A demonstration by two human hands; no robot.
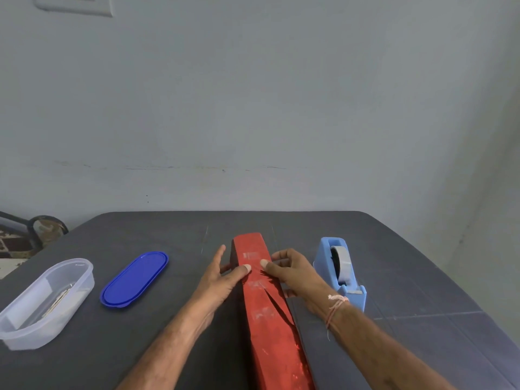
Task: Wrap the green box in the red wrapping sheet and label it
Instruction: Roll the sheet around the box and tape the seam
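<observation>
A long box covered in the red wrapping sheet lies on the dark table, running from the near edge away from me. No green shows. Several pieces of clear tape cross the sheet's seam on top. My left hand holds the box from its left side, thumb pressing on the top. My right hand holds it from the right side, thumb pressing on the seam opposite the left thumb.
A light blue tape dispenser stands just right of my right hand. A blue oval lid lies to the left. Further left is a clear oval container with something flat inside. A wall rises behind the table.
</observation>
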